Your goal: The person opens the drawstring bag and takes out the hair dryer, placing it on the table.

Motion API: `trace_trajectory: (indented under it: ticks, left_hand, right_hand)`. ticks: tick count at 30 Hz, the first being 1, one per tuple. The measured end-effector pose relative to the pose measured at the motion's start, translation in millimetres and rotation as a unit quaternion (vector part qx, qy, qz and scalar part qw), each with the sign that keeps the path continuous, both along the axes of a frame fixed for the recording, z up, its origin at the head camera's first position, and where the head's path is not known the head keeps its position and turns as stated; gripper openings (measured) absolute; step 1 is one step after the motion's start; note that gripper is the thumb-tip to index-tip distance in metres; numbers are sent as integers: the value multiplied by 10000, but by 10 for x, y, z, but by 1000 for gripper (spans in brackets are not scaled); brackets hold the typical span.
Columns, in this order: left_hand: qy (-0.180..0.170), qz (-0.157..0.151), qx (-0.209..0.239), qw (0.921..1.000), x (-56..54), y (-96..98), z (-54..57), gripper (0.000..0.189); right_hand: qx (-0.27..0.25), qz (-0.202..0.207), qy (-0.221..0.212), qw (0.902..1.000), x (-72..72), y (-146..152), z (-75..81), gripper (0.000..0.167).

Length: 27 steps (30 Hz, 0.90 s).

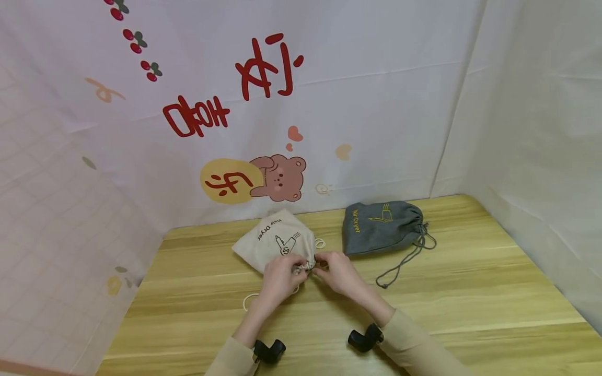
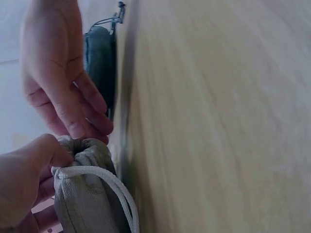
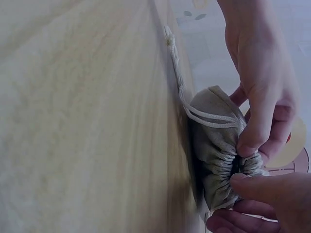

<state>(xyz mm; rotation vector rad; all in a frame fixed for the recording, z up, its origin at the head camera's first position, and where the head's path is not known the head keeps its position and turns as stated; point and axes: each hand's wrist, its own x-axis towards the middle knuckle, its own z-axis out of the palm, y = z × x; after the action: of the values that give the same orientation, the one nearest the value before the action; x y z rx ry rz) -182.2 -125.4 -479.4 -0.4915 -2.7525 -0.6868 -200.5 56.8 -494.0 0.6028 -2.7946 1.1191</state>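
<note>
A beige drawstring bag [image 1: 269, 244] with "Hair Dryer" lettering and a dryer drawing lies on the table, its gathered mouth facing the person. My left hand [image 1: 281, 275] pinches one side of that mouth between thumb and fingers. On the opposite side, my right hand [image 1: 339, 272] pinches the rim, its thumb at the edge of the opening and the other fingers under it in the right wrist view. Puckered cloth [image 3: 221, 167] surrounds a small dark gap between the thumbs. A white cord [image 2: 104, 174] loops from the bag's neck. What is inside the bag stays hidden.
To the right lies a dark grey drawstring bag [image 1: 381, 230] with yellow lettering, its cord [image 1: 400, 269] trailing forward over the wooden table [image 1: 470, 292]. A white printed curtain [image 1: 385, 104] stands behind the table. Each wrist wears a black camera mount [image 1: 270, 352].
</note>
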Motion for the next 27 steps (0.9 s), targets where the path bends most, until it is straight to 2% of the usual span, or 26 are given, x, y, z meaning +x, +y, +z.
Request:
trace_trajectory:
  ticks: [6,11,15,21,24,27]
  left_hand:
    - [-187,-114,354,9991,49,-11,21,16]
    - [-459,-352,855,9947,80,-38,13,16]
    - [-581,-536,1085,9909,111,-51,22,16]
    - [-690,-482,1178,9895,173,-38,99,16]
    - [-597,-504,1047,9914,221,-19,136,15]
    - [-361,-578,875,9938,266,1,164,16]
  right_hand:
    - [-23,194,462,9987,15,44,-12,11]
    - [124,421,530,9976,18,94,-26,3]
    - [263,614,602,9960,44,127,-14,11]
    - [194,678,718,9949,121,144,60,15]
    - [119,549,768,9955,166,137,94,17]
    - [62,441,786,9959,204,125,114,16]
